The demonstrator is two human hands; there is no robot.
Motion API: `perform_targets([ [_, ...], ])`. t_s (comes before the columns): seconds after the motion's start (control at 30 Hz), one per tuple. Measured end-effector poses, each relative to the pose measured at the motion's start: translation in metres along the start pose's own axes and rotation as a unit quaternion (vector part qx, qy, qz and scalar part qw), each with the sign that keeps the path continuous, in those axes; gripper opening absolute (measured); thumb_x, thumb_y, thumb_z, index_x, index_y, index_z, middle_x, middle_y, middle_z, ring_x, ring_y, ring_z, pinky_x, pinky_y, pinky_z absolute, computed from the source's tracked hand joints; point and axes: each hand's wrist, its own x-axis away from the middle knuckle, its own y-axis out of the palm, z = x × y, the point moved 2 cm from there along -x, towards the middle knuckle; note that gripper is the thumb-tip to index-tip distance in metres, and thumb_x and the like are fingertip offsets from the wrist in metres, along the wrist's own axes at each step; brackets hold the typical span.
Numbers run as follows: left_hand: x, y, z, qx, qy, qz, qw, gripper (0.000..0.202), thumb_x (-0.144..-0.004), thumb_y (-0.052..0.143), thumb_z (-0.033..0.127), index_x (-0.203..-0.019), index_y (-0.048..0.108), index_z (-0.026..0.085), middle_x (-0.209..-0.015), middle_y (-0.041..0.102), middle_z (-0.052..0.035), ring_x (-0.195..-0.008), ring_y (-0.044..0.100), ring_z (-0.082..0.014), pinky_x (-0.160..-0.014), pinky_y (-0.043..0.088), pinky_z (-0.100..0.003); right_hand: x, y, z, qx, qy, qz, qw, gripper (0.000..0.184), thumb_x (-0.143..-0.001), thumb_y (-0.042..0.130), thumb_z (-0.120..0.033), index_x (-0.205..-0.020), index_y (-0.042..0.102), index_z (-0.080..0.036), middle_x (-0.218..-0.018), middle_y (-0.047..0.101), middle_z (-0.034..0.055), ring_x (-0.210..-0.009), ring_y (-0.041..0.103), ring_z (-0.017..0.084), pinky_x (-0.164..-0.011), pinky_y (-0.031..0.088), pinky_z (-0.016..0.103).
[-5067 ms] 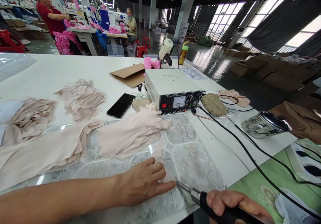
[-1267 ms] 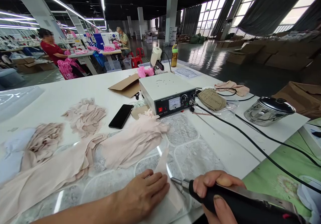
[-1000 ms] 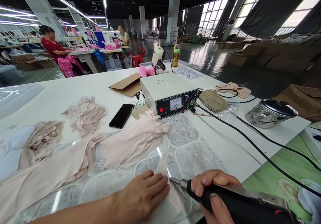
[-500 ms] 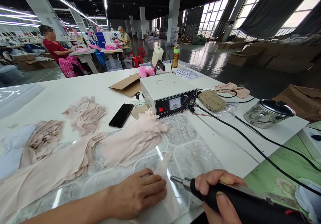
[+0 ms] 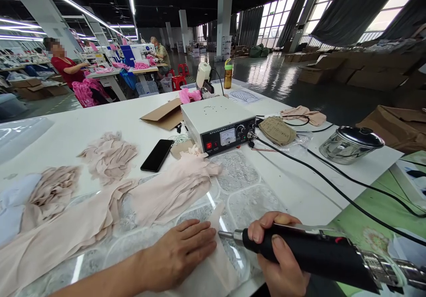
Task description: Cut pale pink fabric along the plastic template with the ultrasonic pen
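My left hand lies flat, fingers stretched out, on a thin beige fabric piece over the marbled, clear-covered table mat. In my right hand is a black handheld ultrasonic gun with a slim metal tip. The tip points left and is close to my left fingertips, above the fabric; whether it touches the cloth I cannot tell. Just beyond lies a layered pile of beige fabric pieces. More long beige strips spread to the left.
A white control box with a meter stands mid-table, its black cable running right. Around it are a phone, cardboard patterns, a steel pot, a bottle and a crumpled fabric heap. Two people work farther back.
My right hand has shifted left with the gun, bringing its tip nearer my left fingers and turning its body more into view. My left fingers lie flatter. The camera view has shifted slightly.
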Motion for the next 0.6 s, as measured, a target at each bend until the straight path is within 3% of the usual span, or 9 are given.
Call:
perform_targets([
  [0.33, -0.0009, 0.0047, -0.0025, -0.012, -0.007, 0.013, 1.0, 0.025, -0.099, 0.042, 0.012, -0.117, 0.06, 0.009, -0.12, 0.066, -0.014, -0.117, 0.058, -0.0268, -0.104, 0.043, -0.044, -0.0044, 0.0019, -0.0007, 0.005, 0.001, 0.003, 1.0, 0.006, -0.085, 0.057, -0.024, -0.09, 0.057, -0.022, -0.077, 0.053, -0.0016, -0.056, 0.058, 0.011, -0.053, 0.053, 0.029],
  [0.6, -0.0017, 0.011, -0.0045, -0.015, 0.014, 0.046, 0.999, 0.023, -0.101, 0.044, 0.017, -0.112, 0.062, 0.009, -0.123, 0.065, -0.0115, -0.121, 0.056, -0.0245, -0.113, 0.034, -0.041, 0.0017, -0.006, 0.0011, 0.043, 0.025, 0.006, 0.999, 0.009, -0.086, 0.058, -0.027, -0.094, 0.054, -0.025, -0.081, 0.052, -0.0016, -0.058, 0.057, 0.012, -0.056, 0.053, 0.034],
])
